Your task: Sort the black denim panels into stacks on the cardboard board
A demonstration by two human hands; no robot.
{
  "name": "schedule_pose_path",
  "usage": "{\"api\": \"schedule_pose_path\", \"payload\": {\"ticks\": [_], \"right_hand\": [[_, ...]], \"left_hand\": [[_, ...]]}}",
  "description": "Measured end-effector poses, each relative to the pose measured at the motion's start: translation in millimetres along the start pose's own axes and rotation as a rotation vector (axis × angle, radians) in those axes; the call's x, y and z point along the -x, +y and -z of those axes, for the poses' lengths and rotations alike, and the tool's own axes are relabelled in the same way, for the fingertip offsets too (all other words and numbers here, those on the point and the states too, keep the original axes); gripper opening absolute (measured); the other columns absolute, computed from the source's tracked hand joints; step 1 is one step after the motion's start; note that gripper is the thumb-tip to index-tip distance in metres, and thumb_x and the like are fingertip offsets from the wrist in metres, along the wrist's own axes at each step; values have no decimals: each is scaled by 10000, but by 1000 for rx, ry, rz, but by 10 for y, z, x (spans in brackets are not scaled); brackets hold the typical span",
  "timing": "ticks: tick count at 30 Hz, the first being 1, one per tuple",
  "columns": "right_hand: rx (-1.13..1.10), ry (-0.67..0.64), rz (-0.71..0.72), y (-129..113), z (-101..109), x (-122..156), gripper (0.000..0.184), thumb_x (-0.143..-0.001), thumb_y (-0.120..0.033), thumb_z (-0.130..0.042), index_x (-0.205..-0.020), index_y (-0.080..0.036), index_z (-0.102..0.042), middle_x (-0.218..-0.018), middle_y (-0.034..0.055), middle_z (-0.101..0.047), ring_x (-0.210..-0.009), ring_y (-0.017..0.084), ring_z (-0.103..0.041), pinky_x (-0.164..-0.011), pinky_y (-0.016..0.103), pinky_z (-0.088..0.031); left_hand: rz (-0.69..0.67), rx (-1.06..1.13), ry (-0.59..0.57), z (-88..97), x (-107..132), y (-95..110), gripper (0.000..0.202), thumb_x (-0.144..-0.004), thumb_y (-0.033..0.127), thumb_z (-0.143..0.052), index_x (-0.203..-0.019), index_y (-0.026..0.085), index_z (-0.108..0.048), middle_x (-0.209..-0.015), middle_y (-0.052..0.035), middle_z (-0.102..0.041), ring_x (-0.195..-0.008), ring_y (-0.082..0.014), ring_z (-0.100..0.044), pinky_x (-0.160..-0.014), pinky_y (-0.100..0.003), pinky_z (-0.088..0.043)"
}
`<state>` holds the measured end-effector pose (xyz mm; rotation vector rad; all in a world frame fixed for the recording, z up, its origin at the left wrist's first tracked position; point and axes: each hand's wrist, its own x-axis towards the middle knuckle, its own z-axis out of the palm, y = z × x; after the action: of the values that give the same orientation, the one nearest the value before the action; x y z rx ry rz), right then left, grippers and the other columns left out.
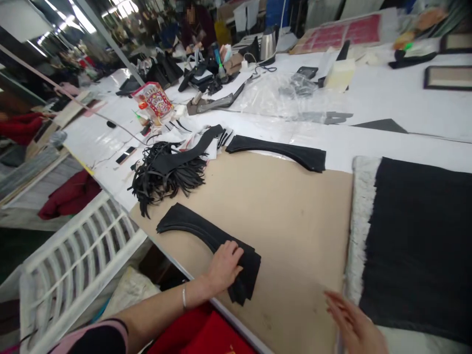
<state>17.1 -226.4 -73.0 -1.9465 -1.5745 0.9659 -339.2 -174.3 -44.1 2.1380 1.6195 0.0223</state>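
Observation:
My left hand [225, 268] rests on the right part of a stack of curved black pieces [195, 225], which look like cut leather or fabric. Its fingers are curled against the top pieces, and the stack's edges are slightly fanned out. To the right, my right hand [356, 322] hovers low over the tan board [287, 216], somewhat blurred, fingers stretched out and holding nothing. It is closest to a black sheet [420, 246] lying on a pale, fluffy-edged layer [359, 221]. A second stack of curved black pieces [280, 150] lies at the board's far edge.
Thin black strips [165, 179] lie heaped at the left, with a curved black piece [191, 150] on top. Behind are a red patterned packet [153, 100], clear plastic [273, 96] and a metal kettle [268, 45]. A white slatted rack [84, 265] stands beside the table. A person [197, 27] is across it.

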Motion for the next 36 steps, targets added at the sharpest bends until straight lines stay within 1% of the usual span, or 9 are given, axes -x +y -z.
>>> {"api": "schedule_pose_path", "payload": {"ticks": [1,3,6,9,12,16,22,30,36], "right_hand": [[-136,-63,-97,-238,-226,31,329,-800,-585,-482,-981,-358,-637,-999,89,-696,-857,312,-673,-741,466,-572],[-250,-201,-148,-707,-676,78,370,-827,-564,-470,-994,-270,-621,-989,93,-692,-872,286,-668,-780,434,-558],[-174,-302,-22,-1250,-1199,142,324,-901,-459,-392,-992,-234,-608,-995,83,-669,-901,241,-640,-817,379,-520],[35,-326,123,-1533,-1504,190,278,-930,-303,-349,-1069,-207,-570,-1053,97,-620,-937,222,-611,-836,355,-496],[318,-326,248,-1645,-1680,202,259,-913,-202,-383,-1122,-203,-535,-1048,95,-590,-969,231,-584,-850,359,-482],[629,-301,334,-1715,-1816,185,169,-896,-158,-416,-977,-222,-550,-939,69,-582,-921,237,-565,-783,352,-478],[803,-313,373,-1793,-1905,159,178,-885,-113,-388,-906,-191,-547,-878,78,-584,-848,244,-562,-668,342,-442],[759,-272,385,-1733,-1889,80,192,-913,-105,-387,-892,-210,-546,-841,39,-593,-807,220,-554,-724,351,-393],[589,-196,415,-2048,-1639,-185,228,-943,-155,-359,-964,-203,-580,-891,53,-607,-851,219,-539,-789,384,-393]], "left_hand": [[-12,4,-18,14,69,-169,329,-783,223,-656,-1083,221,-522,-1105,-54,-531,-1028,-229,-471,-884,-386,-444],[-31,25,-40,5,153,-431,343,-785,228,-664,-1095,229,-517,-1127,-50,-525,-1054,-224,-467,-896,-386,-436],[-36,66,-29,-50,182,-667,310,-801,214,-649,-1083,228,-521,-1125,-46,-527,-1068,-215,-468,-903,-384,-433],[-89,112,-20,-75,161,-774,310,-801,190,-643,-1083,224,-520,-1117,-43,-530,-1068,-205,-468,-911,-372,-429],[-124,129,-24,-53,139,-822,299,-801,201,-646,-1074,214,-525,-1103,-44,-530,-1057,-204,-469,-904,-363,-428],[-187,88,-63,2,107,-852,207,-827,216,-618,-1020,199,-547,-1081,-48,-538,-1030,-205,-473,-870,-347,-425],[-279,8,-109,88,38,-871,135,-856,235,-579,-980,190,-549,-1046,-55,-556,-993,-208,-484,-834,-346,-404],[-319,12,-108,84,-36,-914,188,-852,298,-600,-1002,194,-558,-1040,-51,-566,-969,-207,-492,-816,-343,-393],[-314,102,-16,90,-236,-860,66,-868,243,-579,-912,206,-610,-943,-24,-599,-927,-183,-510,-794,-318,-398]]}}
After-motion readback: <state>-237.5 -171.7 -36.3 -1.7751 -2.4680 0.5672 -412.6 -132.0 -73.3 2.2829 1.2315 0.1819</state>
